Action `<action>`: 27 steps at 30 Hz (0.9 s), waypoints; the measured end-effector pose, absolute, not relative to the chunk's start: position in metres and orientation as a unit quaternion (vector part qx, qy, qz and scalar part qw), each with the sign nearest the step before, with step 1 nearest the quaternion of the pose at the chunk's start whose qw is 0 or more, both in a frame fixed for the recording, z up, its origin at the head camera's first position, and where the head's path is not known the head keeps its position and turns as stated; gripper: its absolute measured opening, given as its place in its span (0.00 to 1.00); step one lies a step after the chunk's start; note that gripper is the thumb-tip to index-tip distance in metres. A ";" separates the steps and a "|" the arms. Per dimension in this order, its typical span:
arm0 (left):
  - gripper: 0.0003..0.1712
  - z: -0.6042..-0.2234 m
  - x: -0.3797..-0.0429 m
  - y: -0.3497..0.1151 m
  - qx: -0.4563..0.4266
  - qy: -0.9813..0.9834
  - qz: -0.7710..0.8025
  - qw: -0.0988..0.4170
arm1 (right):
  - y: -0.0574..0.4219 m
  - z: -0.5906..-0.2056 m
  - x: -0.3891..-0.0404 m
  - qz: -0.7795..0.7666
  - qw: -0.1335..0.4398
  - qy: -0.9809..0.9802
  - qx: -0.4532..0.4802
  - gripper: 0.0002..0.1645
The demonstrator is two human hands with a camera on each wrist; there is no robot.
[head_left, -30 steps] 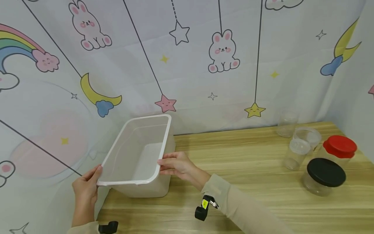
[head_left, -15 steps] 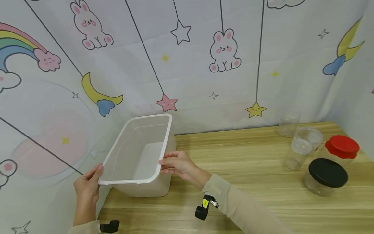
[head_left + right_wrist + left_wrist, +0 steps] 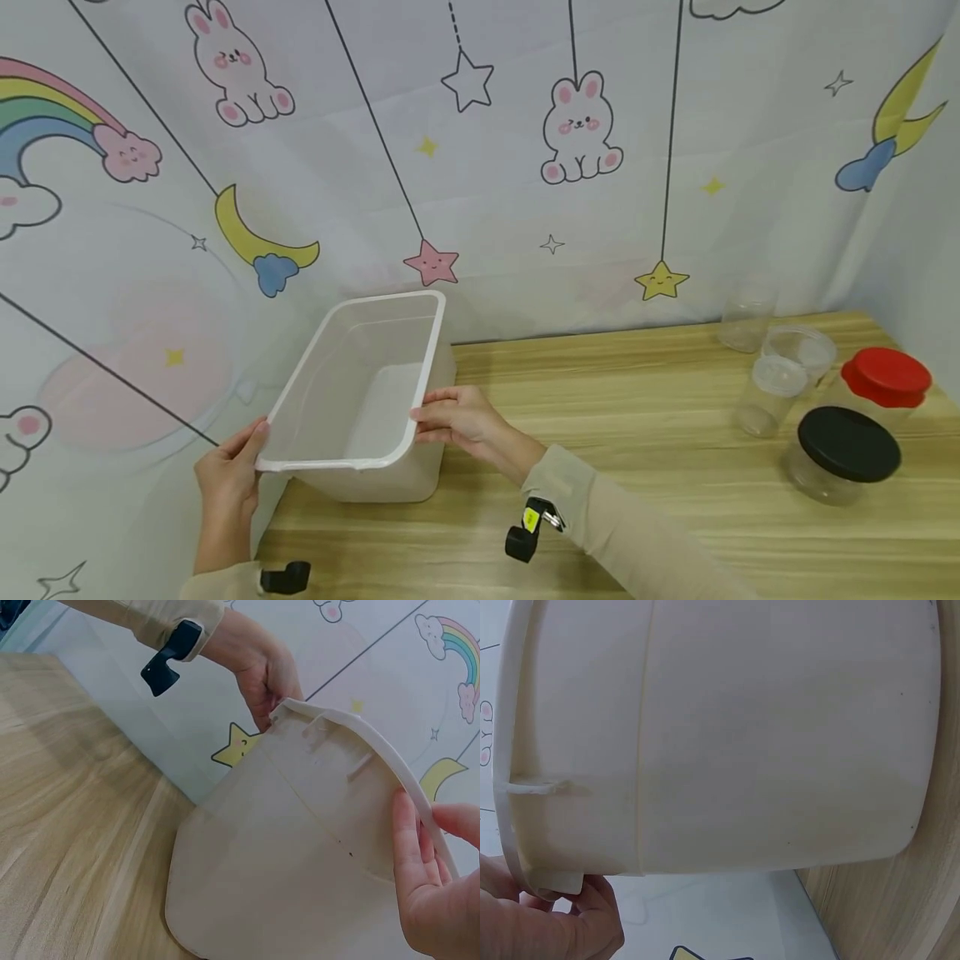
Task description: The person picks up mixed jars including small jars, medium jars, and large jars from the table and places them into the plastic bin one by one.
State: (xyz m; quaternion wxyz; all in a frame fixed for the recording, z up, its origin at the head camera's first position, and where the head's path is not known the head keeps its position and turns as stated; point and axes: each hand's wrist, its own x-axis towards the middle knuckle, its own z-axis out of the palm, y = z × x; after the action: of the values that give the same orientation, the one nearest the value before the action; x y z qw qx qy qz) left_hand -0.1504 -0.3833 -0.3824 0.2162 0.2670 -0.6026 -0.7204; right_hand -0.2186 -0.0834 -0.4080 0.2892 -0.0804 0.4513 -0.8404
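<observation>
While the left hand (image 3: 229, 468) pinches the near-left rim corner of the white plastic bin (image 3: 356, 396) at the wooden table's (image 3: 585, 400) left edge, the right hand (image 3: 461, 418) grips its right rim, seemingly for steadiness; the black-lidded jar (image 3: 847, 445) and red-lidded jar (image 3: 887, 377) sit rightward, apparently kept aside.

A black-lidded jar (image 3: 847, 448) stands beside a red-lidded jar (image 3: 887, 379) on the table (image 3: 600, 400).
</observation>
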 end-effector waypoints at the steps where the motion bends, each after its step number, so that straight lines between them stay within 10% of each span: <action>1: 0.17 -0.382 -0.150 -0.383 0.267 -0.601 -0.721 0.216 | -0.084 -0.408 -0.219 -0.841 0.290 0.450 -0.080 0.10; 27: 0.16 -0.385 -0.149 -0.384 0.262 -0.601 -0.725 0.211 | -0.080 -0.410 -0.219 -0.838 0.297 0.448 -0.099 0.08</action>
State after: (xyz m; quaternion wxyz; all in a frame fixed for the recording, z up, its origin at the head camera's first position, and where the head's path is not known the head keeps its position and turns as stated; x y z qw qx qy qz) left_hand -0.1494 -0.3839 -0.3847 0.2113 0.2619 -0.6014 -0.7246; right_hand -0.2194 -0.0800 -0.4096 0.2966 -0.0989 0.4479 -0.8376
